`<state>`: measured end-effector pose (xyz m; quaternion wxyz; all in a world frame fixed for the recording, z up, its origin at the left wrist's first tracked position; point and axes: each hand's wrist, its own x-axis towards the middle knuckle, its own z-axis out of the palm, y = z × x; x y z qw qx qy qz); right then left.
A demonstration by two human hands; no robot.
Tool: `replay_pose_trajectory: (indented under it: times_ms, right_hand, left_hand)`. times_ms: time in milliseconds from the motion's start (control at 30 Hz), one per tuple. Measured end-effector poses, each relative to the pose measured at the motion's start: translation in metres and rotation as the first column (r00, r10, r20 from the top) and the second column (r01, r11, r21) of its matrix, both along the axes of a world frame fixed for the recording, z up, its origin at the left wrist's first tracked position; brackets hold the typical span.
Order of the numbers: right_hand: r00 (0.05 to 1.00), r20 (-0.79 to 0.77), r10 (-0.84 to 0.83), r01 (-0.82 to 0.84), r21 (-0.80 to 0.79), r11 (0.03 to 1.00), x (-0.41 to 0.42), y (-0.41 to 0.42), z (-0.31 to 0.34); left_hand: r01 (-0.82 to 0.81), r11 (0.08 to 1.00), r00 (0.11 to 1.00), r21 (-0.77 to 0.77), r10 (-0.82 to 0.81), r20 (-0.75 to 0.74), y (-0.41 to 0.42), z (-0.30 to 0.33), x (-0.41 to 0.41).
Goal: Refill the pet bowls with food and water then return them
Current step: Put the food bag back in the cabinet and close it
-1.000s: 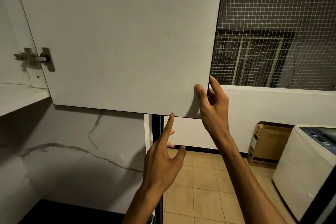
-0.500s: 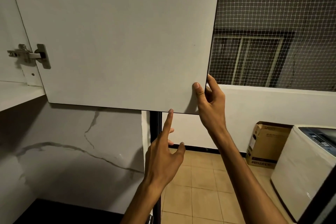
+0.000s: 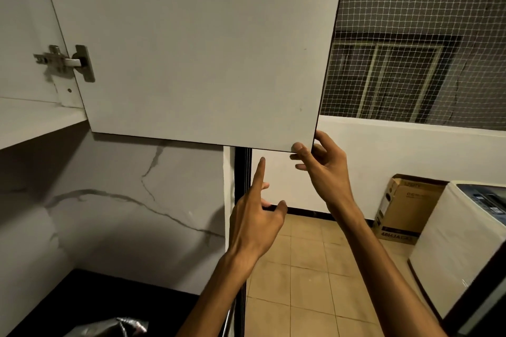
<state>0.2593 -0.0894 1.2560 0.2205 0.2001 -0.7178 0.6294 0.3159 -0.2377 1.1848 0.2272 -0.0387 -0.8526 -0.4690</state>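
No pet bowl is in view. A white wall-cabinet door (image 3: 191,49) hangs open in front of me, its inner face towards me. My right hand (image 3: 323,172) pinches the door's lower right corner, thumb tip on the inner face and index finger behind the edge. My left hand (image 3: 254,221) is raised just below the door's bottom edge, index finger pointing up, holding nothing and apart from the door. A crumpled silvery bag (image 3: 128,325) lies on the black counter (image 3: 82,298) at the bottom edge.
A metal hinge (image 3: 68,63) joins the door to the cabinet, whose shelf (image 3: 35,120) is at the left. A marbled wall is behind. On the tiled floor at the right stand a cardboard box (image 3: 405,208) and a washing machine (image 3: 465,249). Netting covers the opening above.
My right hand has slipped lower on the door, from a fuller hold on the edge to its corner tip. The view has dropped a little, bringing the silvery bag into sight.
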Motion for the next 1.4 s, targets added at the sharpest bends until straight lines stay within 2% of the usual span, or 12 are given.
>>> replay_pose_trajectory:
  times_ms: [167, 333, 600, 833, 1133, 1400]
  right_hand:
    - [0.993, 0.12, -0.012, 0.009, 0.028, 1.0, 0.012, 0.003, -0.036]
    - [0.978, 0.202, 0.048, -0.059, 0.046, 0.997, 0.033, -0.004, -0.068]
    - [0.935, 0.327, 0.14, -0.158, 0.03, 0.987, 0.077, -0.037, -0.112]
    - [0.855, 0.458, 0.245, -0.287, 0.025, 0.957, 0.12, -0.077, -0.153]
    - [0.683, 0.626, 0.376, -0.46, -0.031, 0.887, 0.176, -0.139, -0.194]
    - [0.561, 0.727, 0.395, -0.537, -0.043, 0.842, 0.204, -0.179, -0.233]
  left_hand:
    - [-0.01, 1.0, 0.995, 0.013, 0.009, 0.096, -0.002, -0.018, 0.015]
    - [-0.033, 0.999, 0.978, -0.007, 0.033, 0.207, -0.008, -0.041, 0.036]
    - [-0.133, 0.991, 0.936, 0.021, 0.118, 0.331, -0.028, -0.074, 0.086]
    - [-0.254, 0.965, 0.889, 0.06, 0.209, 0.407, -0.064, -0.104, 0.143]
    - [-0.499, 0.856, 0.781, 0.139, 0.373, 0.501, -0.114, -0.145, 0.23]
    - [-0.708, 0.659, 0.674, 0.256, 0.521, 0.523, -0.141, -0.177, 0.29]
